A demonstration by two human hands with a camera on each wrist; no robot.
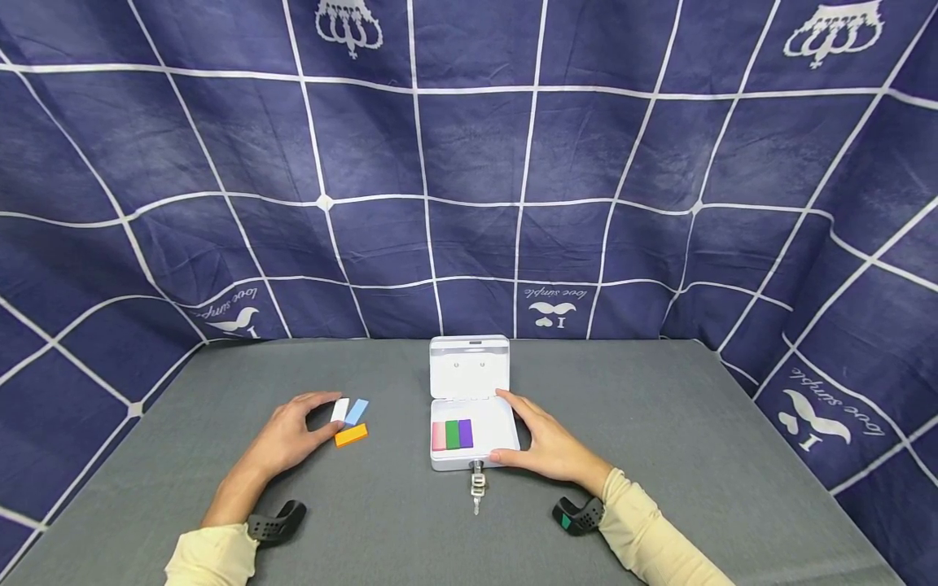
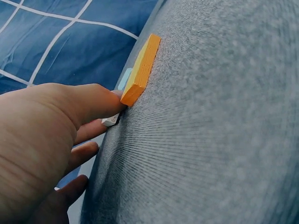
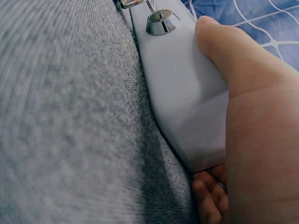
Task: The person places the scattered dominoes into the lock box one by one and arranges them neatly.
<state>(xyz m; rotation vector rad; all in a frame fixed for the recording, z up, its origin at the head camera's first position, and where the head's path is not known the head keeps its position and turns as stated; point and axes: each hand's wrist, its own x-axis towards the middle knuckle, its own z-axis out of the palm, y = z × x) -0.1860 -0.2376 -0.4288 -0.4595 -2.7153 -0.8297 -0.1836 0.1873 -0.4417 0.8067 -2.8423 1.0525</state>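
My left hand [image 1: 291, 433] is at a small white block [image 1: 340, 409] on the grey table, its thumb and index fingertip at the block's two ends. Beside it lie a light blue block [image 1: 356, 412] and an orange block [image 1: 351, 435]; in the left wrist view the thumb is close against the orange block's [image 2: 141, 70] near end. My right hand [image 1: 550, 446] grips the right side of a white metal cash box [image 1: 493, 427], thumb on the front edge, fingers around the side. Its lid [image 1: 469, 370] stands raised. Inside, at the left, lie pink [image 1: 439, 436], green [image 1: 453, 435] and purple [image 1: 465, 434] blocks.
Keys [image 1: 478, 486] hang from the lock [image 3: 162, 22] at the box's front and lie on the grey tabletop [image 1: 396, 521]. A dark blue curtain [image 1: 476, 163] with white lines rises behind the table. Each wrist wears a black band [image 1: 277, 522].
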